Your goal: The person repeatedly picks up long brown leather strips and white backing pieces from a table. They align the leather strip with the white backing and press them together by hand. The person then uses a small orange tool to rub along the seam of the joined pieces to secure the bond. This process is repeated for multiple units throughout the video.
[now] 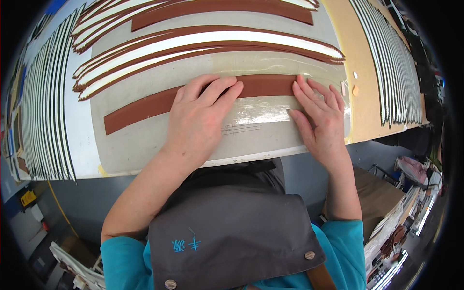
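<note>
A long reddish-brown strip (268,86), apparently leather-like, lies in a shallow curve on the grey work mat (145,152). My left hand (198,113) rests across its middle, palm down, with extended fingers bent slightly over the strip and covering part of it. At the strip's right end, my right hand (321,113) touches with its fingertips. Its fingers are stretched out, and the thumb stands apart below the strip's lower edge. No lifted object shows in either hand.
Beyond the strip lie stacked brown-and-white strips (208,38) and another brown strip (222,14). Rows of dark-edged strips (48,106) lie at the left, with more dark-edged strips (391,63) at the right. Small pale scraps (355,90) sit right of the mat.
</note>
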The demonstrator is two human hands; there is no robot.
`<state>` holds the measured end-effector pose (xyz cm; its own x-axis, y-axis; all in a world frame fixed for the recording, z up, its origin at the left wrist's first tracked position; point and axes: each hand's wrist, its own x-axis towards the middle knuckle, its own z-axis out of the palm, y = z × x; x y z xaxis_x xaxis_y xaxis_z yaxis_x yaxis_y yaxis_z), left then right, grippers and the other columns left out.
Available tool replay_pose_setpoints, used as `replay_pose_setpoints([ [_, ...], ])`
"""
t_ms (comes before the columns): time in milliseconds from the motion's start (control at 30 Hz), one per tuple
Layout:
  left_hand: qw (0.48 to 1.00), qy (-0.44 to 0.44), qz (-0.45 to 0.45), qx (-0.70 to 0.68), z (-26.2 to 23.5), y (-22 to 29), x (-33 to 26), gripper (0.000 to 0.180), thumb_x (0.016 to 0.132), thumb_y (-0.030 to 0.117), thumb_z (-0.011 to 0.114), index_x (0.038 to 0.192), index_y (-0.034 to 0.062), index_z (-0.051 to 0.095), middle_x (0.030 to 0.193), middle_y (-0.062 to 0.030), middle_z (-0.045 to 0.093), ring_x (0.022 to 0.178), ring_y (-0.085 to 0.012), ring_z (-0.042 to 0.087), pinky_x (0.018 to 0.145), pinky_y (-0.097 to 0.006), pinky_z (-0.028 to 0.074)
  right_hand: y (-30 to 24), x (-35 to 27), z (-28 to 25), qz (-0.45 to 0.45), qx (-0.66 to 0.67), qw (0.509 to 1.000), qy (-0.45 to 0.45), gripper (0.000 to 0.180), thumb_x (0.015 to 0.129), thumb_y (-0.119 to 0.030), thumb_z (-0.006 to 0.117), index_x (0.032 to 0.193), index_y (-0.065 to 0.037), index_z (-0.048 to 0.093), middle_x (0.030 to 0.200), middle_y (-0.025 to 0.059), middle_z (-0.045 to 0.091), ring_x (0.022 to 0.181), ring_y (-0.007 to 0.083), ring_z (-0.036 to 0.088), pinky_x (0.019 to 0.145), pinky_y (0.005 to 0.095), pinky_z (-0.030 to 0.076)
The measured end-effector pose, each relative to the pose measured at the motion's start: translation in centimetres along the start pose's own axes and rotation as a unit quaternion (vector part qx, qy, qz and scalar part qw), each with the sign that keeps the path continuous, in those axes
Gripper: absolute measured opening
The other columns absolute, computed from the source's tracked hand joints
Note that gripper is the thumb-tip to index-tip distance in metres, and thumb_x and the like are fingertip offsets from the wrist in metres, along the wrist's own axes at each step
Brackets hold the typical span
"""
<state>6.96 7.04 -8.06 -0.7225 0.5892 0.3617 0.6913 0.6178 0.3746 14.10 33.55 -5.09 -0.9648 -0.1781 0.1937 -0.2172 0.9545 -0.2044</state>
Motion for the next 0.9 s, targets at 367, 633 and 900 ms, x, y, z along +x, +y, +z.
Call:
replay_pose_setpoints([
  [367,0.999,-0.031,-0.014,0.006,-0.5,0.8,0.3,0.041,0.093,-0.002,0.06,0.131,0.0068,0.072,0.134,-0.0057,0.067,0.125,-0.0308,0.058,0.107,-0.042,0.044,13.5,-4.2,-3.0,0.298,0.194,0.908,0.22,0.028,0.091,-0.014,0.081,0.119,-0.008,0.078,0.129,0.0094,0.071,0.097,0.0131,0.07,0.086,0.0296,0.057],
  [633,0.999,-0.04,-0.011,0.032,-0.4,0.8,0.0,0.038,0.096,-0.001,0.062,0.133,0.0049,0.071,0.135,-0.0071,0.066,0.126,-0.032,0.057,0.109,-0.043,0.042,14.8,-4.8,-2.9,0.402,0.082,0.89,0.2,0.036,0.091,-0.021,0.081,0.125,-0.01,0.076,0.118,0.0068,0.066,0.086,0.0128,0.067,0.078,0.0292,0.056],
  [900,0.997,-0.058,-0.012,0.053,-0.6,0.9,0.0,0.04,0.095,0.0,0.064,0.134,0.0054,0.071,0.136,-0.0075,0.066,0.127,-0.031,0.056,0.11,-0.043,0.041,15.9,-5.1,-2.0,0.397,0.148,0.886,0.189,0.034,0.091,-0.021,0.082,0.121,-0.006,0.077,0.108,0.0033,0.068,0.078,0.0098,0.062,0.073,0.0273,0.053],
])
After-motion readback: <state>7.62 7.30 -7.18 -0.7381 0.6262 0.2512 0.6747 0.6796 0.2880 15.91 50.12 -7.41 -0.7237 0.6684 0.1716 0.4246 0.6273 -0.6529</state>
